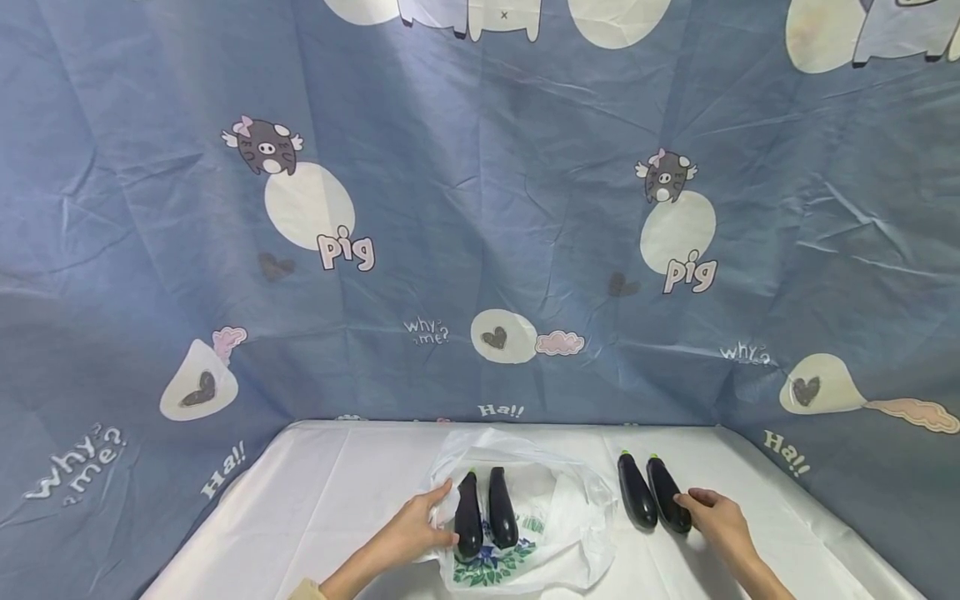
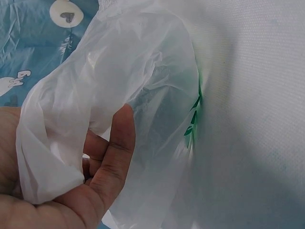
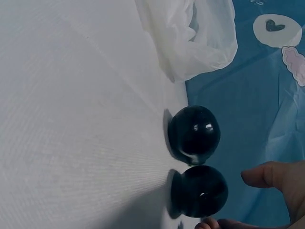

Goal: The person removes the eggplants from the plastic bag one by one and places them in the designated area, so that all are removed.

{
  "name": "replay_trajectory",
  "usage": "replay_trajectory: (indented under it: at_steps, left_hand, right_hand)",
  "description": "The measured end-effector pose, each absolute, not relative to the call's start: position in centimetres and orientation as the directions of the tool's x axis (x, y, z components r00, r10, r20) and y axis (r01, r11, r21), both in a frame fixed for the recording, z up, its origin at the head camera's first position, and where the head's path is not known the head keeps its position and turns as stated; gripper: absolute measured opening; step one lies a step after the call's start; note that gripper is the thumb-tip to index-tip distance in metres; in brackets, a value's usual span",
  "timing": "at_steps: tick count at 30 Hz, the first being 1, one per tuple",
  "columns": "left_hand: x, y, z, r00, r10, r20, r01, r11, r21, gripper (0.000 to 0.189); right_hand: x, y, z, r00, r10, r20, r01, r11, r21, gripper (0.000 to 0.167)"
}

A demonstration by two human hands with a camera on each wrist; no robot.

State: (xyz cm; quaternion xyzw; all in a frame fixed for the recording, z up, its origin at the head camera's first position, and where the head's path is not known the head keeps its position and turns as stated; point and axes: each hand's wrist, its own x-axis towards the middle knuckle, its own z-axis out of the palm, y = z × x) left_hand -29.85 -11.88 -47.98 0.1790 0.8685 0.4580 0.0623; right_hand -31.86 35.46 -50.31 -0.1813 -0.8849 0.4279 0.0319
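Note:
A white plastic bag (image 1: 592, 508) with a green and blue leaf print lies spread on the table, its mouth open. Two dark eggplants rest in it: a left one (image 1: 468, 521) and a right one (image 1: 502, 508). My left hand (image 1: 412, 525) grips the bag's left edge; in the left wrist view, thin plastic drapes over its curled fingers (image 2: 121, 138). Right of the bag lie two more eggplants, an inner one (image 1: 637, 492) and an outer one (image 1: 667, 496). Around the outer one, my right hand (image 1: 716, 521) has thumb and fingers spread, fingertips right at its side.
White cloth covers the table (image 1: 315, 492). Behind it and along both sides hangs a blue curtain (image 1: 480, 250) with pig prints. In the right wrist view, the bag's crumpled side (image 3: 209, 47) rises beyond the loose eggplants.

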Motion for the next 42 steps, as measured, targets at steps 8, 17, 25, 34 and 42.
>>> replay_trajectory:
  at_steps: [8, 17, 25, 34, 42]
  left_hand:
    - [-29.9, -12.0, -48.1, -0.923, 0.381, 0.054, 0.26, 0.514, 0.817, 0.087]
    - [-29.9, -12.0, -48.1, -0.921, 0.383, 0.075, 0.281, 0.519, 0.807, 0.086]
    - [-29.8, -12.1, -48.1, -0.92, 0.383, 0.079, 0.286, 0.521, 0.804, 0.086]
    - [-30.0, -12.1, -47.9, -0.918, 0.389, 0.076, 0.288, 0.522, 0.803, 0.087]
    - [-29.9, -12.0, -48.0, -0.917, 0.39, 0.082, 0.291, 0.516, 0.806, 0.086]
  right_hand:
    - [-31.4, 34.9, -49.6, -0.927, 0.357, -0.115, 0.31, 0.56, -0.768, 0.076]
    - [-31.1, 34.4, -48.5, -0.938, 0.336, -0.08, 0.266, 0.555, -0.788, 0.075]
    - [-30.7, 33.0, -47.2, -0.947, 0.318, -0.037, 0.22, 0.563, -0.797, 0.074]
    - [-30.1, 30.1, -45.8, -0.965, 0.26, 0.029, 0.13, 0.575, -0.808, 0.075]
    - [-29.7, 27.0, -45.0, -0.976, 0.2, 0.08, 0.053, 0.583, -0.811, 0.061]
